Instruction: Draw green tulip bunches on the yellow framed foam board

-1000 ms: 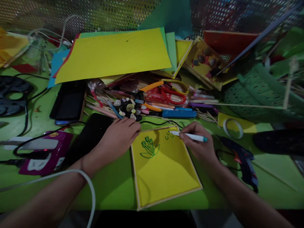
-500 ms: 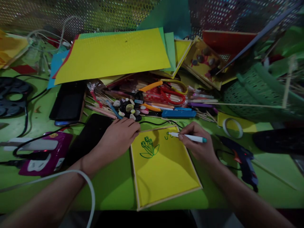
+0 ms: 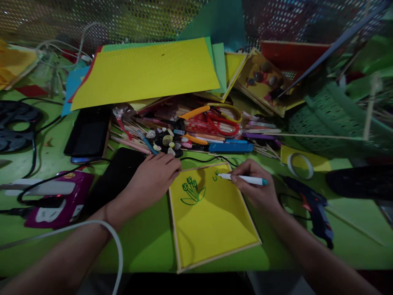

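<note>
A yellow panel (image 3: pixel 215 229) with a thin wooden-stick frame lies on the green table. Green tulips with leaves (image 3: pixel 193 191) are drawn at its upper left, and small green curved marks stand at its upper right. My right hand (image 3: pixel 256 186) is closed around a white marker (image 3: pixel 250 179) with a teal end; its tip is at the curved marks. My left hand (image 3: pixel 161 172) rests at the panel's upper left edge, fingers stretched out flat, holding nothing. Just beyond its fingertips is a cluster of painted pebbles (image 3: pixel 167 140).
Behind lie scissors (image 3: pixel 222 123), a blue cutter (image 3: pixel 230 147), sticks and stacked yellow paper (image 3: pixel 147 73). A glue gun (image 3: pixel 313 209), a tape roll (image 3: pixel 301 166) and a green basket (image 3: pixel 322 119) are at right. Phones (image 3: pixel 89 131) and a purple power strip (image 3: pixel 61 200) with cables are at left.
The marker's tip has shifted very slightly down and left beside the curved marks. My left hand and the panel have stayed in place.
</note>
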`<move>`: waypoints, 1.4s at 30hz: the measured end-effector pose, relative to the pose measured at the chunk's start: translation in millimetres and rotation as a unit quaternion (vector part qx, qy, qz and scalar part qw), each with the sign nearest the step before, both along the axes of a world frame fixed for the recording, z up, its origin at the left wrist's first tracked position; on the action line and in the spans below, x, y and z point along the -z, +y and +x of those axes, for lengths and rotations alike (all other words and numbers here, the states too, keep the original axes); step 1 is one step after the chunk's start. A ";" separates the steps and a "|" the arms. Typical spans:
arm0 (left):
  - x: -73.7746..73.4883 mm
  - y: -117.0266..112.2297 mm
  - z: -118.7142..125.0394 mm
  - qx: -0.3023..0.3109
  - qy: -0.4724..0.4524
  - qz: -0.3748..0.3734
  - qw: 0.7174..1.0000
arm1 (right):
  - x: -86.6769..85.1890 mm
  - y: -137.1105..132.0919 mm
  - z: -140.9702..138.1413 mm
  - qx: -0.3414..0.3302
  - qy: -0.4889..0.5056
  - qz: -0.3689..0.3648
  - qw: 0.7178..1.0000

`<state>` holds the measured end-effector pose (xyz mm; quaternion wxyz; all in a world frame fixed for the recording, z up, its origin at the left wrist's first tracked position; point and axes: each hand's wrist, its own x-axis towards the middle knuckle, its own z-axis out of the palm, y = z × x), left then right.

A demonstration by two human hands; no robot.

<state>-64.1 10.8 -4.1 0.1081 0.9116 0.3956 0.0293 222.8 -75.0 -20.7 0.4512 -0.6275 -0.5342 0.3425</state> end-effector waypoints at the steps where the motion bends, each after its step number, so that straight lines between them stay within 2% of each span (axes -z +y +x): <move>1: -0.3 0.1 0.1 0.000 0.003 -0.002 1.000 | -0.4 0.4 -0.7 0.005 0.004 0.003 1.000; 25: -0.5 -0.1 0.2 0.004 0.006 -0.007 1.000 | 1.4 2.2 -1.9 0.002 -0.002 0.009 1.000; 33: -5.5 -0.2 2.6 -0.001 0.018 -0.021 1.000 | 2.5 2.6 -1.0 0.016 0.008 0.008 1.000; 42: -0.5 0.0 0.1 0.000 -0.003 0.007 1.000 | 3.6 -0.3 -0.4 0.004 0.001 0.012 1.000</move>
